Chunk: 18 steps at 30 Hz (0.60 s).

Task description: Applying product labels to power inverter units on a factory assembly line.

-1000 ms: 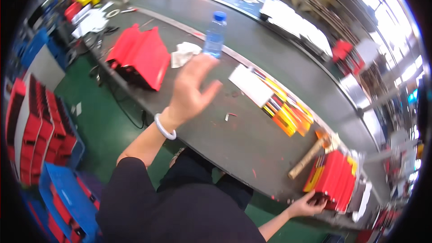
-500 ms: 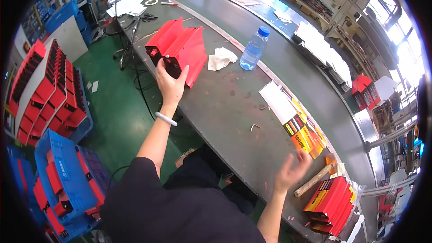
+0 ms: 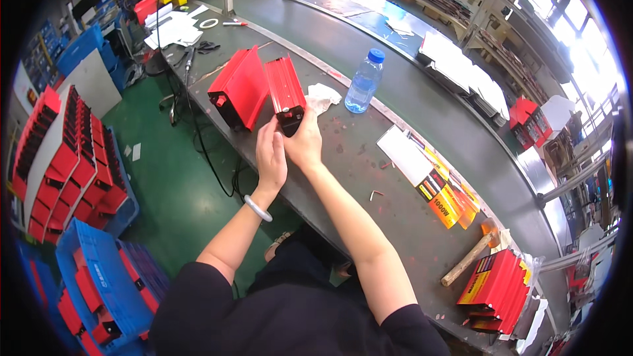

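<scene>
A red ribbed metal case [image 3: 285, 86] with a black end panel stands tilted on the workbench, and my right hand [image 3: 306, 140] is closed around its near end. My left hand [image 3: 271, 158] is beside that same end, fingers stretched and close together, the fingertips at the case's lower left edge; whether they press on it I cannot tell. Just left of it stands a second red metal case [image 3: 241, 89], also with a black end, untouched by either hand. A crumpled white cloth or tissue [image 3: 323, 97] lies right behind my right hand.
Along the dark workbench [image 3: 343, 188] are a water bottle [image 3: 364, 82], yellow-and-black label sheets [image 3: 445, 198], a hex key [image 3: 376, 194], a hammer [image 3: 469, 257] and stacked red cases [image 3: 496, 290]. Blue crates [image 3: 105, 277] with red cases stand at lower left.
My right hand has come from the right side of the bench to the near case and grips it. The two cases now stand apart. My left hand has let go and moved nearer me.
</scene>
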Available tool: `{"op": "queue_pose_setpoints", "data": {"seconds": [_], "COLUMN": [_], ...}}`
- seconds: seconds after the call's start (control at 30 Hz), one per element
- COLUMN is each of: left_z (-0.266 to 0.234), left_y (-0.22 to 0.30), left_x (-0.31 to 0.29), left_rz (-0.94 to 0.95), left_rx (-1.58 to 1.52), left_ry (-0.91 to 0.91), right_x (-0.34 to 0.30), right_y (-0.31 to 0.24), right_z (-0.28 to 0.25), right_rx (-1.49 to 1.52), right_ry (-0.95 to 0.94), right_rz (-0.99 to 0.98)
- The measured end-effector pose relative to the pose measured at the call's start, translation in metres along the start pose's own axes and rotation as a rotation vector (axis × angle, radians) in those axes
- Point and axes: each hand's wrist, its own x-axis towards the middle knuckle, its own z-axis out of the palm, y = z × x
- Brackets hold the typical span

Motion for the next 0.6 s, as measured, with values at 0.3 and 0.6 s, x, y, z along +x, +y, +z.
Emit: {"op": "queue_pose_setpoints", "data": {"seconds": [0.3,0.6], "left_z": [-0.022,0.008], "left_y": [-0.014,0.042], "left_x": [0.014,0.006], "left_rz": [0.115,-0.069], "left_rx": [0.247,-0.248], "left_ry": [0.035,-0.423], "right_x": [0.009,-0.124], "right_y": [-0.001,-0.004], "right_z": [-0.048,-0.284], "right_rx": [0.365,0.844], "right_ry": [0.054,0.174], "right_rz": [0.213,0.856]}}
